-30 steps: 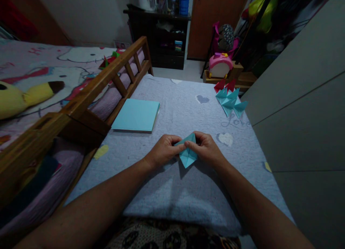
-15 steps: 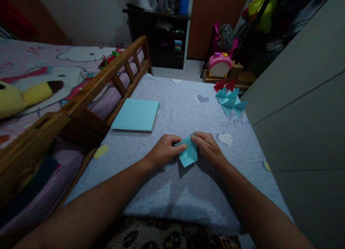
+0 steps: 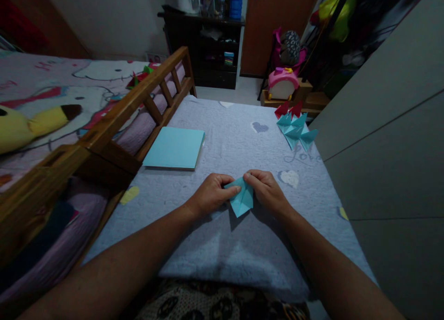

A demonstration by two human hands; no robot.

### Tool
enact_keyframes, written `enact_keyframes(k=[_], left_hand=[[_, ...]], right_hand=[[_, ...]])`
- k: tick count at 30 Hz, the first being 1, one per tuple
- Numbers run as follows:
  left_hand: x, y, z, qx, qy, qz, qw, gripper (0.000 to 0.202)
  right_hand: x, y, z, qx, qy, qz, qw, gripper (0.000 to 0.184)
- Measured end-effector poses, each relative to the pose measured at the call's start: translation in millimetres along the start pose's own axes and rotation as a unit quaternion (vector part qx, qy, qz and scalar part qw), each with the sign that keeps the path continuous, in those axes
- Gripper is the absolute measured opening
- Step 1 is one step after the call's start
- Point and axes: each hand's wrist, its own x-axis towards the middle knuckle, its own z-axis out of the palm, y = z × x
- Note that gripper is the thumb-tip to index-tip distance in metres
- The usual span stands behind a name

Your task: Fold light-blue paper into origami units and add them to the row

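A small folded piece of light blue paper (image 3: pixel 242 200) lies on the grey-blue blanket (image 3: pixel 222 246) between my hands, its point towards me. My left hand (image 3: pixel 211 193) pinches its left edge with curled fingers. My right hand (image 3: pixel 265 189) is closed on its upper right part, fingertips pressing a flap down. A stack of light blue paper sheets (image 3: pixel 175 148) lies to the left, further away. Several finished folded pieces in blue and red (image 3: pixel 295 125) sit at the far right of the blanket.
A wooden bed rail (image 3: pixel 114 121) runs along the left with a patterned bedsheet and a yellow plush toy (image 3: pixel 31 123) behind it. A grey cabinet wall (image 3: pixel 388 139) borders the right. A dark shelf (image 3: pixel 208 47), a door and a pink toy (image 3: pixel 283 82) stand at the far end.
My right hand has pressed the paper's upper flap down, so the piece looks flatter and narrower. My left hand keeps its pinch in the same place.
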Motion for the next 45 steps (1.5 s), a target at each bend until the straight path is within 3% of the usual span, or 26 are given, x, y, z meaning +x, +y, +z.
enact_keyframes(k=[5,9,29,32,36,39,43,45], left_hand=[[0,0,-0.5,-0.004,0.005,0.0,1.0,0.032],[0,0,-0.1,-0.025,0.016,-0.001,1.0,0.034],[2,-4,-3.7,-0.096,-0.016,0.004,0.995,0.019],[-1,-1,-5.4,-0.129,-0.007,0.023,0.991,0.038],[-6,2,-7.4,-0.128,-0.029,0.117,0.984,0.061],[-7,0,-7.7,-0.037,-0.032,0.161,0.986,0.049],[-3,-2,-9.4,0.092,0.016,0.186,0.978,0.01],[-1,-2,-10.8,0.125,0.034,0.215,0.968,0.003]], right_hand=[[-1,-2,-3,0.014,-0.017,-0.008,1.0,0.042],[-1,-1,-3,0.021,-0.052,-0.001,0.998,0.034],[1,4,-5,0.003,-0.012,-0.03,0.999,0.027],[1,4,-6,0.033,-0.007,-0.019,0.999,0.029],[3,2,-8,0.1,0.01,-0.005,0.995,0.032],[3,1,-8,0.126,0.018,-0.004,0.992,0.034],[4,1,-9,0.131,0.019,-0.011,0.991,0.036],[4,1,-9,0.127,0.018,-0.015,0.992,0.036]])
